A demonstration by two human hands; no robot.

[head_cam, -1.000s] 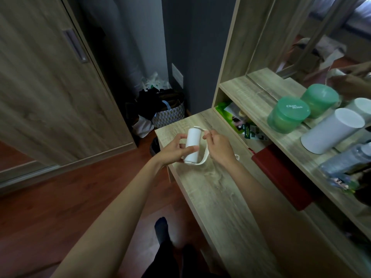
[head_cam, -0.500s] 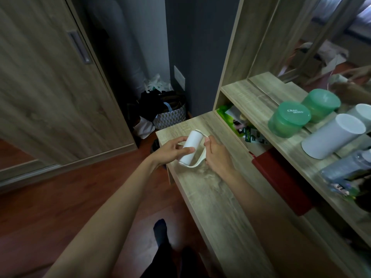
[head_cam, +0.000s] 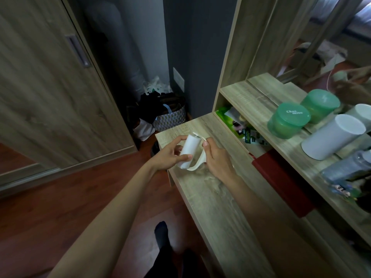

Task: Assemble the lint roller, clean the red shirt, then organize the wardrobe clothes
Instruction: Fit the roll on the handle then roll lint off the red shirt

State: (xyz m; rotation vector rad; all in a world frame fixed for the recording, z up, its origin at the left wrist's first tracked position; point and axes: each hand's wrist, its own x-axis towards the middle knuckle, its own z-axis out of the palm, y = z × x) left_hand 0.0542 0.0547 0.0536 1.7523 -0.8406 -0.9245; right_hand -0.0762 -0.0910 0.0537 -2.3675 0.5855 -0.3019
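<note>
Reddish wood floor (head_cam: 80, 197) fills the near foreground, where a foot in a dark sock (head_cam: 161, 231) stands just beside the left edge of the desk (head_cam: 216, 207). Both forearms reach over that edge toward the desk's far end.

The left hand (head_cam: 168, 156) grips the white roll (head_cam: 189, 150), with the thumb laid across its lower end and the fingers curled behind. The right hand (head_cam: 217, 159) holds the cream handle (head_cam: 197, 165), whose bow curves under the roll's lower end and up its right side. Its thumb tip sits near the roll's upper end, where a thin pin shows. Whether the roll is fully seated in the handle cannot be told. Roll and handle are held over the desk near its far left corner.

Along the desk's right edge, a flat red thing (head_cam: 281, 183) lies under a shelf (head_cam: 251, 101) that carries a green tub (head_cam: 289, 120) and a white canister (head_cam: 331, 138). What the red thing is cannot be told.

Beyond the desk's far edge a patterned basket (head_cam: 170, 120) stands on the floor, and a wardrobe door (head_cam: 50, 87) fills the left.

Progress, as judged: the first step, assembly, is in hand and looks close to done. No shirt is being cleaned and no wardrobe clothes are in view, so both later steps remain.
</note>
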